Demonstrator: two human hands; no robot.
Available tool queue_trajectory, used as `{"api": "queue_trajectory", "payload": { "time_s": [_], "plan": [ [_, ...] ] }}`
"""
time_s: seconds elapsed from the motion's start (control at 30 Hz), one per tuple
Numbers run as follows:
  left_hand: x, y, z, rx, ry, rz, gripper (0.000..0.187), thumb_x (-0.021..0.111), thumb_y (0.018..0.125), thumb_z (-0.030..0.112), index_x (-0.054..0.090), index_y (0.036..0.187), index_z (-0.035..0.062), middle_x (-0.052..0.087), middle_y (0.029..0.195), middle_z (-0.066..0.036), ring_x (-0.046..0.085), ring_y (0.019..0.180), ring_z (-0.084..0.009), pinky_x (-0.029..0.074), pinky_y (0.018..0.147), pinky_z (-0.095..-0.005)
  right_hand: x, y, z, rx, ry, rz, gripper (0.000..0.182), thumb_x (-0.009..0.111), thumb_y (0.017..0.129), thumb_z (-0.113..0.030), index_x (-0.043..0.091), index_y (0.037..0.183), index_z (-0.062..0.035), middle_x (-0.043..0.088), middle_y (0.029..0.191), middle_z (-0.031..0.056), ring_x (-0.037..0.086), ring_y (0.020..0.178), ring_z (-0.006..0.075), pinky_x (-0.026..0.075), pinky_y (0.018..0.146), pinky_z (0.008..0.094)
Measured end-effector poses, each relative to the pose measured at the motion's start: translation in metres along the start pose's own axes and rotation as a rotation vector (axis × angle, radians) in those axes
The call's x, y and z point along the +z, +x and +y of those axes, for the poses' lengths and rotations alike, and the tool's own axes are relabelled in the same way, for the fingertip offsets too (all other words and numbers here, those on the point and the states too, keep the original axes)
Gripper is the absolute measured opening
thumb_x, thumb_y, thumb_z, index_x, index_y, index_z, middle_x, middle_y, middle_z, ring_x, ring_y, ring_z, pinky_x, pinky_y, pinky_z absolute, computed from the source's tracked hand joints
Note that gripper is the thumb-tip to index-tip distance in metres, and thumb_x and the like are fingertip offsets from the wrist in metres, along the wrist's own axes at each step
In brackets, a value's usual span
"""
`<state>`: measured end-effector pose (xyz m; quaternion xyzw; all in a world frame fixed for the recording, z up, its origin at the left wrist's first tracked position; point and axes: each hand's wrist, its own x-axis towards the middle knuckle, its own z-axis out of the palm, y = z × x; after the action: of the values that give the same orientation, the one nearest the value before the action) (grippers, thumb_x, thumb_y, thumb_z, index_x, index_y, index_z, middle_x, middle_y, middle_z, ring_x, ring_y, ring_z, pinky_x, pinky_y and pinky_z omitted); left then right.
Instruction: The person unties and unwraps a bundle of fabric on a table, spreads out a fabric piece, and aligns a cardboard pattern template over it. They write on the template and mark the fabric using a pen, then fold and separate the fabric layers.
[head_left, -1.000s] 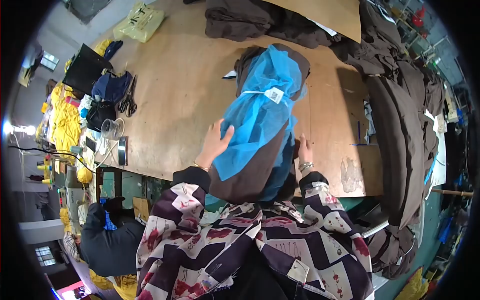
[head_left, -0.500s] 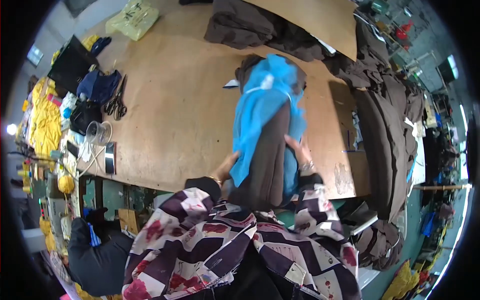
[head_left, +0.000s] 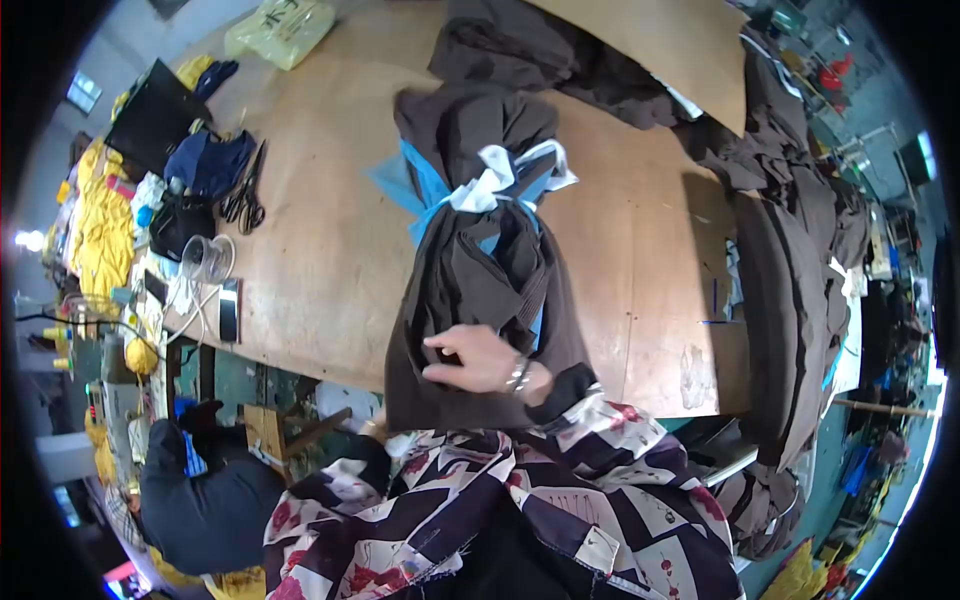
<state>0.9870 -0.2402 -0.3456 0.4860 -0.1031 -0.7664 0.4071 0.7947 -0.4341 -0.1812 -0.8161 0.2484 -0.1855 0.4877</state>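
Note:
A dark brown cloth bundle [head_left: 480, 250] lies on the wooden table [head_left: 320, 250], gathered near its upper part by a white strip [head_left: 485, 190]. Pieces of blue cloth [head_left: 430, 185] stick out around the strip. Over the lower part of the bundle is my right hand [head_left: 475, 358], palm down, thumb and fingers apart, nothing visible between them. My left hand [head_left: 376, 424] is low, by the bundle's lower left corner at the table's front edge; its fingers are mostly hidden and blurred.
Scissors [head_left: 245, 195], a phone [head_left: 229, 310] and a clear plastic cup [head_left: 205, 260] are at the left. A yellowish plastic bag [head_left: 280, 30] lies at the back left. Long brown cloth piles [head_left: 780, 310] line the right. A person in dark clothing [head_left: 205, 500] is at the lower left.
The bundle's blue side no longer faces up; brown cloth and the white strip now show. My right hand has moved left over the bundle, and my left hand has dropped lower left.

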Motion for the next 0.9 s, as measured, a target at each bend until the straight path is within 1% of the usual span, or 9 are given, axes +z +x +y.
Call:
{"api": "queue_trajectory", "payload": {
  "time_s": [0.1,0.17,0.2,0.4,0.5,0.57,0.7,0.8,0.9],
  "plan": [
    [0.002,-0.049,0.059,-0.224,0.36,0.407,0.036,0.049,0.093,0.028,0.057,0.115,0.0,0.064,0.098,-0.006,0.061,0.083,-0.0147,0.049,0.076,-0.0258,-0.032,-0.004,0.006,0.19,0.31,0.287,0.017,0.068,0.08,-0.018,0.067,0.088,-0.0035,0.065,0.071,0.0092,0.064,0.061,0.0148,0.049,0.057,0.0255],
    [-0.014,-0.031,0.08,0.18,0.68,0.411,0.023,0.054,0.09,0.021,0.062,0.101,0.0023,0.064,0.083,-0.003,0.059,0.071,-0.0119,0.047,0.063,-0.0252,-0.059,-0.003,0.024,0.242,0.149,0.56,0.011,0.065,0.082,-0.013,0.065,0.086,-0.0032,0.063,0.067,0.0071,0.061,0.058,0.0129,0.048,0.056,0.025],
    [-0.012,-0.02,0.083,0.53,0.919,0.661,0.014,0.055,0.087,0.014,0.063,0.088,0.0021,0.062,0.069,-0.01,0.06,0.067,-0.0158,0.047,0.06,-0.0287,-0.07,-0.001,0.036,0.226,0.057,0.634,0.01,0.065,0.082,-0.013,0.065,0.085,-0.0034,0.063,0.068,0.0069,0.061,0.058,0.0129,0.048,0.056,0.0248],
    [0.148,0.068,0.209,1.183,1.114,0.699,0.007,0.06,0.08,0.008,0.062,0.086,0.0042,0.064,0.082,-0.014,0.062,0.079,-0.0298,0.048,0.07,-0.0357,-0.1,0.041,0.085,0.187,-0.154,0.75,0.01,0.064,0.082,-0.012,0.063,0.088,-0.0039,0.065,0.074,0.0083,0.062,0.06,0.0155,0.049,0.056,0.0277],
    [0.177,0.13,0.235,1.252,1.215,0.532,0.025,0.064,0.072,0.009,0.056,0.096,0.0039,0.058,0.105,-0.015,0.053,0.099,-0.0358,0.043,0.085,-0.0416,-0.115,0.079,0.115,0.265,-0.264,0.79,0.019,0.063,0.083,-0.02,0.061,0.089,-0.0015,0.065,0.078,0.0109,0.063,0.065,0.0223,0.051,0.061,0.0327],
    [0.185,0.16,0.241,1.31,1.283,0.519,0.044,0.07,0.063,0.007,0.052,0.103,0.0039,0.05,0.116,-0.02,0.048,0.107,-0.0396,0.04,0.093,-0.0429,-0.123,0.108,0.135,0.691,-0.389,0.766,0.025,0.062,0.084,-0.026,0.062,0.087,-0.0016,0.064,0.078,0.0124,0.063,0.07,0.0272,0.051,0.065,0.0353],
    [0.179,0.18,0.217,1.363,1.146,0.67,0.07,0.075,0.059,0.007,0.04,0.12,-0.0017,0.044,0.123,-0.025,0.044,0.114,-0.042,0.037,0.097,-0.0439,-0.132,0.135,0.163,0.643,-0.524,0.558,0.028,0.06,0.086,-0.029,0.061,0.083,-0.0015,0.06,0.073,0.0136,0.06,0.068,0.0293,0.049,0.064,0.0342],
    [0.177,0.179,0.22,1.341,1.079,0.683,0.078,0.076,0.06,0.01,0.036,0.125,-0.0048,0.046,0.121,-0.023,0.046,0.113,-0.039,0.038,0.096,-0.043,-0.15,0.15,0.147,0.049,-0.141,0.869,0.026,0.056,0.09,-0.025,0.058,0.082,-0.0004,0.054,0.065,0.0091,0.053,0.059,0.0226,0.042,0.055,0.0307],
    [0.177,0.181,0.219,1.264,1.067,0.693,0.076,0.075,0.06,0.01,0.037,0.125,-0.0039,0.049,0.12,-0.021,0.049,0.109,-0.0369,0.039,0.093,-0.042,-0.137,0.167,0.129,0.12,0.888,0.719,0.028,0.05,0.096,-0.024,0.055,0.078,-0.0037,0.053,0.063,0.0005,0.052,0.056,0.0112,0.042,0.051,0.026]
  ]
}}
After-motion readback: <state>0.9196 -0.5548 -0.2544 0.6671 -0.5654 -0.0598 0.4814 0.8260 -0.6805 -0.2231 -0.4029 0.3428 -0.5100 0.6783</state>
